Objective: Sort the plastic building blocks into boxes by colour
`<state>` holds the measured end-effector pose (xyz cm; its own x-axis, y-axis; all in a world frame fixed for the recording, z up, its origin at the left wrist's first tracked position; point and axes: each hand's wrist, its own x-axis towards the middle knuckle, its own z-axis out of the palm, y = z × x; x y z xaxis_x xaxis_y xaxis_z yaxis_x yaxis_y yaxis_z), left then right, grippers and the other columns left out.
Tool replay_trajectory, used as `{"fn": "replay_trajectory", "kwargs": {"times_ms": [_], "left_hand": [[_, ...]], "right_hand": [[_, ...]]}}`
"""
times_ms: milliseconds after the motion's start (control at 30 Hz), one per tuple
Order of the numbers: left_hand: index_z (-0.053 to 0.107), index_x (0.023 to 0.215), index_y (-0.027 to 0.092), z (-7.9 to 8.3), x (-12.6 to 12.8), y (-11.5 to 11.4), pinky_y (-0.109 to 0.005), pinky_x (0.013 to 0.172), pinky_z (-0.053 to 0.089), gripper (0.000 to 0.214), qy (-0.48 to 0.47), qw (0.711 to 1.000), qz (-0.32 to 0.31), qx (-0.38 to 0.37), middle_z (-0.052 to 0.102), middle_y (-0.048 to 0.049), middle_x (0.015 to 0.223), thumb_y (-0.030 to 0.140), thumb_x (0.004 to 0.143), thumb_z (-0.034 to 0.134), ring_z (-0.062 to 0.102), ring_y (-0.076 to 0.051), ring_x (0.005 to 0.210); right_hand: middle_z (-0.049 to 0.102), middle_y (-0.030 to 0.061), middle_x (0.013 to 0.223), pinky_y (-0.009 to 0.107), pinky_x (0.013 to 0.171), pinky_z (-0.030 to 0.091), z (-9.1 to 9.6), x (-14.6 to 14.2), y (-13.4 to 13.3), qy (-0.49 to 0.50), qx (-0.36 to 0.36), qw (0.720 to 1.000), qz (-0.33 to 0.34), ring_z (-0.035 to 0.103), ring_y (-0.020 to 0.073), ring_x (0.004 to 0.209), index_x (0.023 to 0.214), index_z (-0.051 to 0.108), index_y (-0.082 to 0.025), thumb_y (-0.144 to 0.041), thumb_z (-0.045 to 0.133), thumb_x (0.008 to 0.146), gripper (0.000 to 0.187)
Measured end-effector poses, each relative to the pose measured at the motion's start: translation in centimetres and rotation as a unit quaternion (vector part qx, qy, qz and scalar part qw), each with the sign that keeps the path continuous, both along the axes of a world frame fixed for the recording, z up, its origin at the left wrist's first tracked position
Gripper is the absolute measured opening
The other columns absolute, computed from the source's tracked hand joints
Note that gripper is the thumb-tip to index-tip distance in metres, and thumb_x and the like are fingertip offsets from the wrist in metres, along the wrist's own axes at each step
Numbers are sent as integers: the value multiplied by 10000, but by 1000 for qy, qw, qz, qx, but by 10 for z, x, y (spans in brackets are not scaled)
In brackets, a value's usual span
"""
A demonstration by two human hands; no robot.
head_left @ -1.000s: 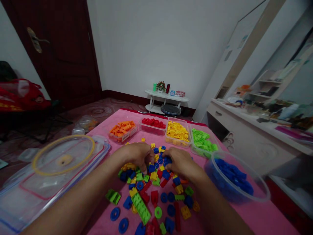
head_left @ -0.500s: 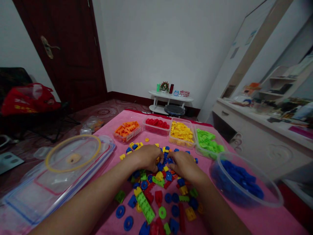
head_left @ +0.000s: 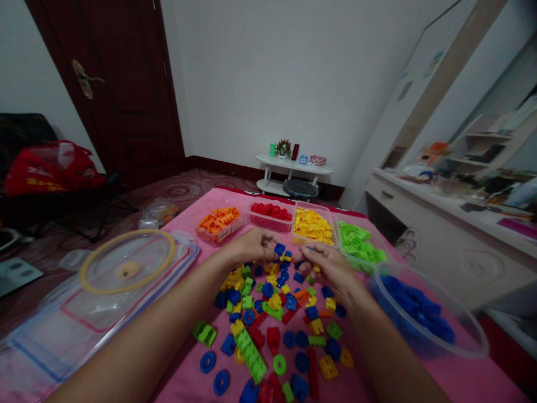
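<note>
A heap of mixed plastic building blocks (head_left: pixel 277 319) in blue, red, yellow and green covers the middle of the pink table (head_left: pixel 419 380). My left hand (head_left: pixel 251 247) is raised over the far end of the heap, its fingers pinched on a blue block (head_left: pixel 279 249). My right hand (head_left: pixel 329 267) hovers beside it, fingers curled, with small blocks at its fingertips that I cannot name. The two hands almost touch.
At the table's far edge stand clear boxes of orange (head_left: pixel 218 220), red (head_left: pixel 271 212), yellow (head_left: pixel 311 224) and green blocks (head_left: pixel 358 239). A round clear bowl of blue blocks (head_left: pixel 419 313) sits at right. Clear lids (head_left: pixel 104 280) lie stacked at left.
Both hands have lifted from the heap and moved toward the far boxes. The left hand now holds a blue block up between its fingers.
</note>
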<state>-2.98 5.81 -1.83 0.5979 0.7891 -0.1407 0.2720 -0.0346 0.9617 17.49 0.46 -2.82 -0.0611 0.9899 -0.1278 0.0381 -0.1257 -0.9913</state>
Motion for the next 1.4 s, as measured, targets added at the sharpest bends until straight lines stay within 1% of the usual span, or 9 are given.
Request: {"fn": "replay_trajectory", "kwargs": {"times_ms": [267,400,500,767,867,1000,1133,1267,1400], "left_hand": [[556,1044,166,3,-7,5,-179,632,490,422,-223,954,54,-191,655,-62,968,98,630,604,638,-102,776],[613,978,153,3,-13,7,-148,500,399,346,-95,993,43,-54,662,-32,842,275,659,670,566,-73,621],[674,829,134,6,-15,1,-174,526,399,315,83,990,-83,75,655,-19,725,366,619,707,546,-90,597],[691,663,214,6,1,-21,-219,525,360,320,390,878,-110,255,620,2,594,417,435,785,524,-136,552],[691,655,207,4,1,-20,-232,509,353,312,399,867,-122,270,611,-5,575,423,444,770,509,-140,522],[682,683,164,1,-3,-12,-210,485,357,316,304,925,-96,208,618,-6,586,444,540,710,516,-120,513],[658,826,129,-1,1,-2,-206,551,413,365,117,979,23,164,647,-22,723,432,623,669,560,-125,623],[619,963,110,8,14,-11,-235,693,455,354,-44,983,110,138,648,-63,906,288,661,661,582,-141,786],[567,1075,133,22,27,-35,-244,735,467,384,-141,981,94,94,604,-85,1079,259,716,616,571,-164,931]], "right_hand": [[688,108,874,183,445,464,3,1,-2,179,-68,981,28,656,145,642,1020,536,-153,-236,569,798,239],[659,37,798,130,363,315,8,-2,-6,121,-35,991,49,512,52,470,944,548,-161,-215,582,737,217],[583,-26,640,148,360,238,16,-6,-13,-61,-18,990,127,361,28,391,834,574,-155,-260,564,741,141],[652,40,884,258,605,343,15,-29,-31,-607,53,770,189,575,216,812,888,639,-229,-378,757,533,403],[655,42,860,260,595,326,9,-31,-30,-623,51,754,200,579,212,788,857,638,-224,-390,732,571,344],[606,16,724,233,552,323,5,-25,-21,-462,95,873,127,530,146,661,741,589,-183,-376,661,654,224],[506,-30,600,185,404,236,2,-20,-11,-81,29,996,32,380,70,451,746,501,-179,-425,568,745,255],[584,16,725,153,366,210,-1,-21,-9,237,-86,967,43,433,78,468,911,511,-185,-432,459,809,272],[615,35,736,133,353,218,-2,-34,-12,348,-152,923,69,511,101,503,949,512,-197,-494,398,848,333]]}}
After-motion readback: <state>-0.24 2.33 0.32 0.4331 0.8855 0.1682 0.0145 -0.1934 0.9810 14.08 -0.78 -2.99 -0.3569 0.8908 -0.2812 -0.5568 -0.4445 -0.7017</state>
